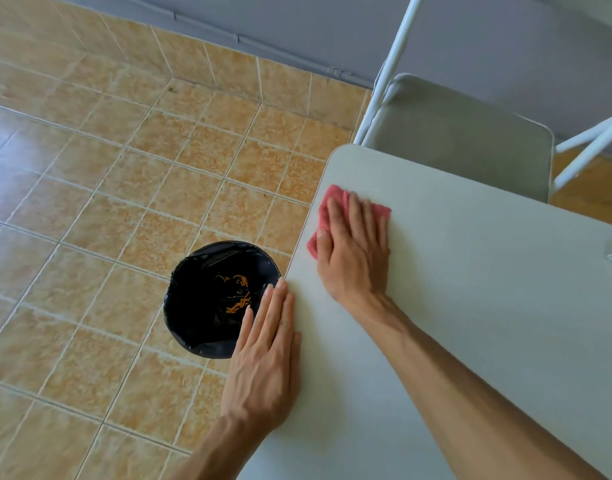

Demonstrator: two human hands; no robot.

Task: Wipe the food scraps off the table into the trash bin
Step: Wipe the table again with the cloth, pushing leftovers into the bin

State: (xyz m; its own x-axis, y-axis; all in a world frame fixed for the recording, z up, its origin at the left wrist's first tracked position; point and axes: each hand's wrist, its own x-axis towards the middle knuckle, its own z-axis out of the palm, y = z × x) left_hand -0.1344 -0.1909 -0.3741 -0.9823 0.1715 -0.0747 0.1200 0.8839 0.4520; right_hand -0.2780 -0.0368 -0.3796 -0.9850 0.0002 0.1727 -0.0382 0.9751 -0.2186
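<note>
right hand [354, 251] flat, pressing cloth [332, 202] at table [470, 271] edge | left hand [263, 355] open, flat beside edge | scraps [238, 296] in bin [193, 306] | risk: cloth sits beyond bin; crumbs could hit floor [124, 168]

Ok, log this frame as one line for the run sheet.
right hand flat on pink cloth at table edge | left hand flat along edge | orange scraps in trash bin below
</note>
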